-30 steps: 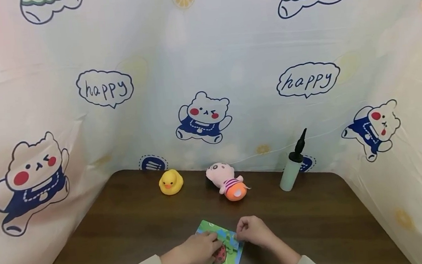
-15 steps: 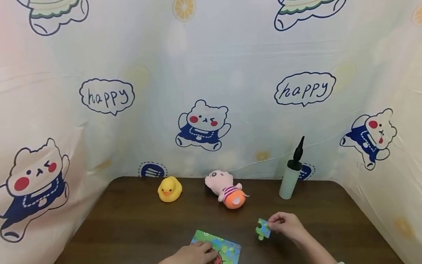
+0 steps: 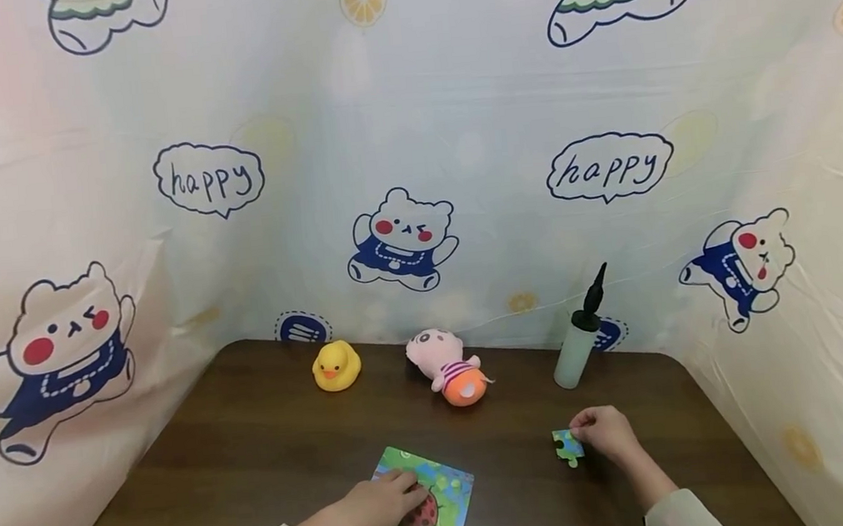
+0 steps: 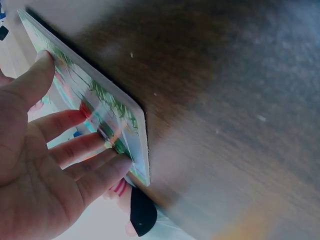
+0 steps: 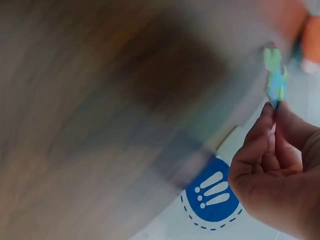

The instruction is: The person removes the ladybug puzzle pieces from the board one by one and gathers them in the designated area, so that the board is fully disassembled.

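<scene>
Your right hand (image 3: pixel 608 434) pinches the puzzle piece (image 3: pixel 567 446), likely light and stiff; hold its edge. Your left hand (image 3: pixel 377 507), fingers apart, touches the puzzle board (image 3: pixel 449 513).

Dark brown wood-look table (image 3: pixel 257 444), rounded back corners. Along back edge, left to right: yellow rubber duck (image 3: pixel 336 366) sitting upright, pink plush (image 3: pixel 449 369) with striped middle and orange bottom lying down, pale green pump (image 3: pixel 575 356) with black tip pointing up. Gaps between all three. Closer to front, around middle: ladybug puzzle board (image 3: pixel 449 494), mostly green and blue, lying askew. Left wrist view's kinda soft, but pale specks (image 4: pixel 261 118) on wood, maybe crumbs.
</scene>
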### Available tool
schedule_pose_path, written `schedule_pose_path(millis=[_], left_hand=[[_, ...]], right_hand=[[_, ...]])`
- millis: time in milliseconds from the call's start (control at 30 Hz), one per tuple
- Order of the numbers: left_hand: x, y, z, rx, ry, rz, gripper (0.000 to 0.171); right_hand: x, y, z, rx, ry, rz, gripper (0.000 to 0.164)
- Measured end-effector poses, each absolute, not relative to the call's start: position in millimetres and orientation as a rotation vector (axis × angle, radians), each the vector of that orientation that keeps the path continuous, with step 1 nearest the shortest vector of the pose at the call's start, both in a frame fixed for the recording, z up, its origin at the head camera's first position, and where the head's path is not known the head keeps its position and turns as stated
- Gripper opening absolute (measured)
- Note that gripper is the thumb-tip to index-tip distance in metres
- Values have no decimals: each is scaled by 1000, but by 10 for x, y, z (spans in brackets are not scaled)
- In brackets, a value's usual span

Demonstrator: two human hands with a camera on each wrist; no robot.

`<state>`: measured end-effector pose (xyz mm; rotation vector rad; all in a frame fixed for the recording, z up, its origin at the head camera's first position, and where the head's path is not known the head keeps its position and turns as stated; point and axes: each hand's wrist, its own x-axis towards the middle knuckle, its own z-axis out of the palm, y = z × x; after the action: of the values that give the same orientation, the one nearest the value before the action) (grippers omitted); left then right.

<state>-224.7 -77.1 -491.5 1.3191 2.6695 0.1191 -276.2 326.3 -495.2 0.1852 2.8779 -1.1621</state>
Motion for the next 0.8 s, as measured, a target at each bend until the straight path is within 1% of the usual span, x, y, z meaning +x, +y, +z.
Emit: schedule_pose_path(millis=[100, 233, 467, 800], left_hand=[[-2229, -770, -4942, 1348, 2660, 141, 64], [-2225, -763, -4972, 1398, 2668, 145, 65], [-2247, -742, -4964, 1406, 2680, 114, 65], [-2243, -739, -4936, 1410, 2715, 89, 65]], right_hand=[[-2754, 3286, -5000, 166, 2987, -965, 4], [-2754, 3260, -5014, 136, 3054, -851, 6], [-2814, 3224, -5046, 194, 3046, -760, 8], [-2897, 3235, -5082, 237, 2996, -686, 5]])
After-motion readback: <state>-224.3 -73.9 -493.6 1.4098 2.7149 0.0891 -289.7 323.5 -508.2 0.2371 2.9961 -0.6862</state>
